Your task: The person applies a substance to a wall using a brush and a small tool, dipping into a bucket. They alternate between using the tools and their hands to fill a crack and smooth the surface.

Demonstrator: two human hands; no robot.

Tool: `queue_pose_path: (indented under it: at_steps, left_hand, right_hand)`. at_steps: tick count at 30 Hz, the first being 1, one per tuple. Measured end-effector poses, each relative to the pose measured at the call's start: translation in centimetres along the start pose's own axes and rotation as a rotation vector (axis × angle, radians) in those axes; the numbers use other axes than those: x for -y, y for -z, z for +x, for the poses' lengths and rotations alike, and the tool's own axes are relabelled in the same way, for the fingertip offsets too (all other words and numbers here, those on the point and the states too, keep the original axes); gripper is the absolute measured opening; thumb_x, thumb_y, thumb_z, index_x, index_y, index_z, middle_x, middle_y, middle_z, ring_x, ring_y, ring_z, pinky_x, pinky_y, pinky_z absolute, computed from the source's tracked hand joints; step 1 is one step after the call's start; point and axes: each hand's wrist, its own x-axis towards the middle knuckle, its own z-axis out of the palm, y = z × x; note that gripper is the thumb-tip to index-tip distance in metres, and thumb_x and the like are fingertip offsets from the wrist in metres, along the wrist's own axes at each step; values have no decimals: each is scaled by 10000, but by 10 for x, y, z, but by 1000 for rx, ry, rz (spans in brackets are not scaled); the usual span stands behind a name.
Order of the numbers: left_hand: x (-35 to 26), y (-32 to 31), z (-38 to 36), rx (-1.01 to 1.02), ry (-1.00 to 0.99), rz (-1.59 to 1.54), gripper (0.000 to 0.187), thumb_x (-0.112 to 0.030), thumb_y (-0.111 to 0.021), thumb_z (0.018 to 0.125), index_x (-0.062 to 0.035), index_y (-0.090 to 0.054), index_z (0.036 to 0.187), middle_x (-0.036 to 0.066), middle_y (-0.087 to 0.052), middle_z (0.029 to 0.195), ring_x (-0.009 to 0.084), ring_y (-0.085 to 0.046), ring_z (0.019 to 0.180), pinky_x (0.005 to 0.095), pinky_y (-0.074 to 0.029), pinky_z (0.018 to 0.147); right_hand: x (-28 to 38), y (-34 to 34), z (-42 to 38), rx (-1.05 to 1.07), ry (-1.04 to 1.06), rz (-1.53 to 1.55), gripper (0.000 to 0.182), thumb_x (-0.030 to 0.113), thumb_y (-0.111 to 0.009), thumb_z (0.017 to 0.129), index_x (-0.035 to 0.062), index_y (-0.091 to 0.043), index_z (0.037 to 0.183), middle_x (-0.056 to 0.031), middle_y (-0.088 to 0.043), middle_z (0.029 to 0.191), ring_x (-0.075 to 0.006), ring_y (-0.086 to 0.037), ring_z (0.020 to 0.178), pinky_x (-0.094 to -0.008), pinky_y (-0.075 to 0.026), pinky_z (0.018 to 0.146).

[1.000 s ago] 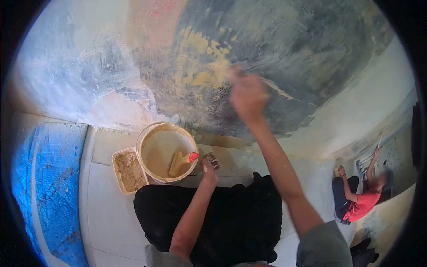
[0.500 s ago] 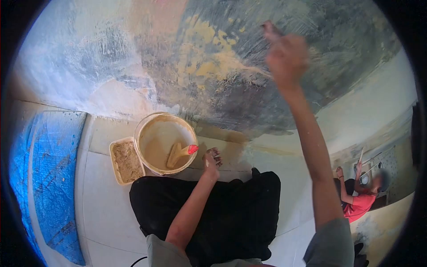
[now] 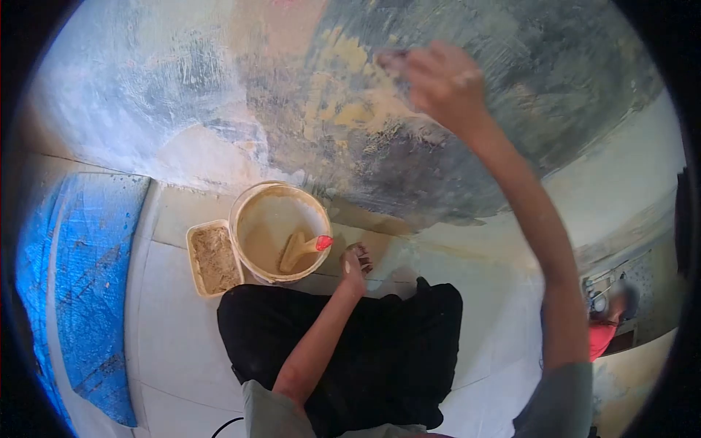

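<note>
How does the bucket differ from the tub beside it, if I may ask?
The bucket is round and larger; the tub is rectangular and smaller. The bucket holds a red-tipped brush; the tub holds lumpy brown material and no brush. Both are pale, open-topped and stand on the floor.

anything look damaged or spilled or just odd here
The wall looks odd: patchy, with yellow blotches amid dark grey and a pale patch low on the left. Whether that is damage, I can't tell. The brush tilts inside the bucket; no clear spill shows on the floor.
</note>
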Motion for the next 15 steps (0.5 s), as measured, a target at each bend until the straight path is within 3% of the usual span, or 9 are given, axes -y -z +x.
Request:
queue_pose_path:
  at_steps: [4,7,9,11,12,13,15]
  left_hand:
    - [-7,1,0,-17,-5,8,195,-237,-424,850,-132,-545,961,10,-524,798,136,-491,600,282,-417,570]
    - [-6,1,-6,2,-12,24,205,-254,-420,853,-131,-541,966,11,-521,809,133,-492,626,285,-416,589]
    - [-13,-6,-5,58,-31,66,212,-262,-418,856,-128,-539,966,11,-520,814,131,-494,643,287,-417,600]
    - [-15,-6,-8,112,-88,141,244,-296,-434,857,-110,-538,975,20,-531,841,136,-498,667,286,-421,635]
    - [-20,-10,-10,126,-91,176,244,-296,-434,857,-110,-538,975,20,-531,841,136,-498,667,286,-421,635]
    - [-22,-11,-14,189,-153,191,259,-307,-437,863,-100,-536,982,29,-539,858,138,-505,683,286,-424,644]
    - [-29,-14,-20,237,-219,217,274,-318,-441,869,-90,-535,989,38,-547,875,141,-512,699,287,-427,653]
  right_hand:
    - [29,-16,-22,23,-88,-51,401,46,-607,718,230,-654,1071,19,-532,698,-149,-505,589,-304,-445,518]
    - [23,2,-24,94,32,19,401,-3,-584,727,234,-674,1037,6,-500,667,-146,-497,575,-297,-439,520]
    - [32,14,-33,-107,-704,-90,371,-3,-583,728,225,-687,1001,-26,-478,662,-184,-507,579,-314,-440,526]
    - [88,5,-67,-32,-952,57,360,39,-594,729,234,-678,1019,-52,-486,690,-239,-517,597,-354,-442,534]
    - [123,2,-87,172,-935,86,367,78,-626,707,248,-670,1029,-64,-510,733,-270,-540,625,-384,-448,545]
    - [165,-8,-118,272,-963,165,340,98,-622,744,238,-658,1052,-65,-523,750,-269,-564,651,-388,-456,552]
    - [223,10,-136,426,-1244,497,292,124,-611,793,227,-653,1063,-66,-568,819,-274,-584,689,-367,-479,580]
